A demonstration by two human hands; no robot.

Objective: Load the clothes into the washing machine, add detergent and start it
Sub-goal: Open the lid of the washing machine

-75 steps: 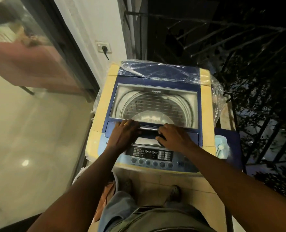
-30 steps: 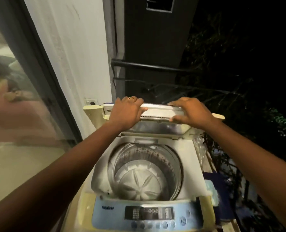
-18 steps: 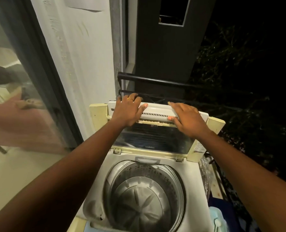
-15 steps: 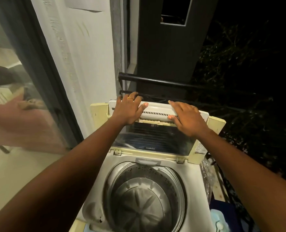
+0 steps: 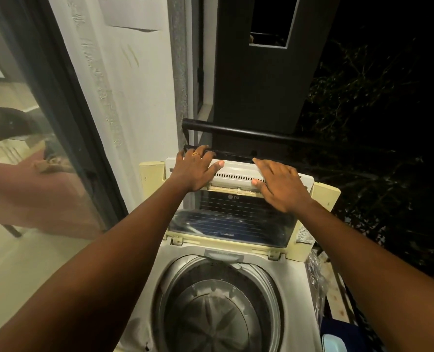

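Note:
A top-loading washing machine (image 5: 297,301) stands in front of me, and its folding lid (image 5: 231,219) is raised upright at the back. The steel drum (image 5: 218,316) lies open below with no clothes in it. My left hand (image 5: 194,171) curls over the lid's top left edge, a ring on one finger. My right hand (image 5: 278,184) lies flat against the lid's top right part, fingers spread. No clothes or detergent bottle show.
A black metal railing (image 5: 261,134) runs just behind the lid. A white wall (image 5: 124,97) and a glass door (image 5: 28,148) are on the left. A dark blue thing with a pale blue item (image 5: 335,341) sits at the machine's right. Dark foliage lies beyond the railing.
The lid was shut, then lifted and folded back to upright. In the last half second both hands stay on its top edge and the view has shifted slightly closer.

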